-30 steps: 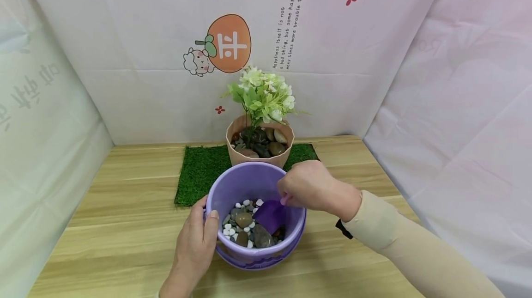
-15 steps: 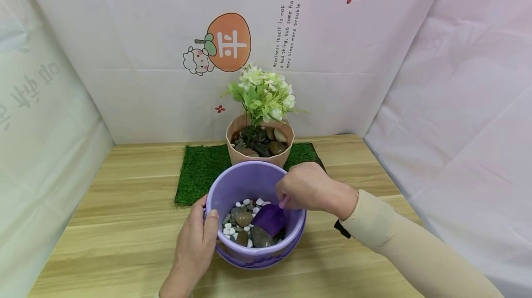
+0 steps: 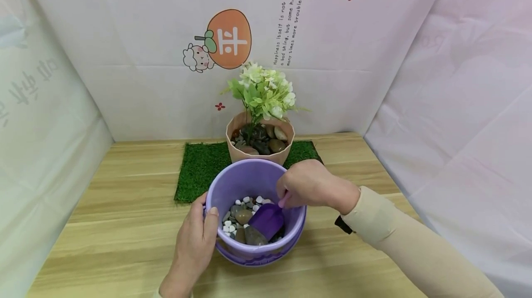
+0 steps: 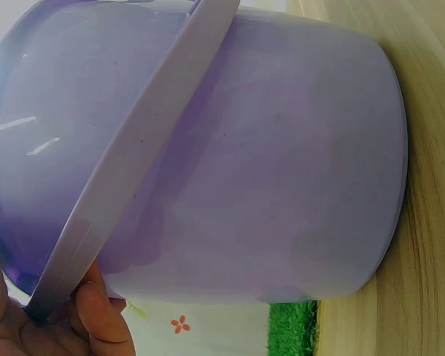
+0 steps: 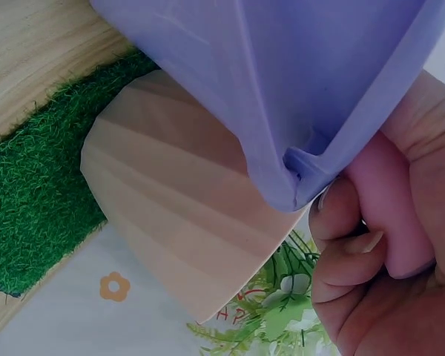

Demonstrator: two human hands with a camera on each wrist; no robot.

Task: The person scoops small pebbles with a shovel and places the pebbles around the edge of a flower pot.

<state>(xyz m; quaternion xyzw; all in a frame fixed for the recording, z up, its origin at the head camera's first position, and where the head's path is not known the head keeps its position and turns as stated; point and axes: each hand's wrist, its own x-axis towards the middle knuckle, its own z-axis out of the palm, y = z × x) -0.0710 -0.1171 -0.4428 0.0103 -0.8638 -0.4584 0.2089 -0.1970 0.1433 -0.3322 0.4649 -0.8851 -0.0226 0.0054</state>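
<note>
A lavender bucket (image 3: 243, 175) stands on the wooden table, its carrying handle (image 4: 144, 141) hanging down on the near side. My left hand (image 3: 194, 238) grips the bucket's left rim, thumb over the edge and fingers outside by the handle's end. Over the right rim, my right hand (image 3: 309, 185) is curled round the pink grip (image 5: 389, 204) of a small shovel. The shovel's purple blade (image 3: 268, 220) reaches down into the bucket, its tip at a large grey stone (image 3: 254, 237). White pebbles (image 3: 228, 228) and brown and grey stones lie on the bucket's bottom.
Right behind the bucket stands a peach flowerpot (image 3: 259, 154) with stones and pale green-white flowers (image 3: 268, 92). It sits on a green turf mat (image 3: 199, 168). White printed sheets (image 3: 145, 34) wall the table at the back and both sides.
The shovel's blade has slid left and down over the large grey stone, covering more of it. My left hand keeps its hold on the rim.
</note>
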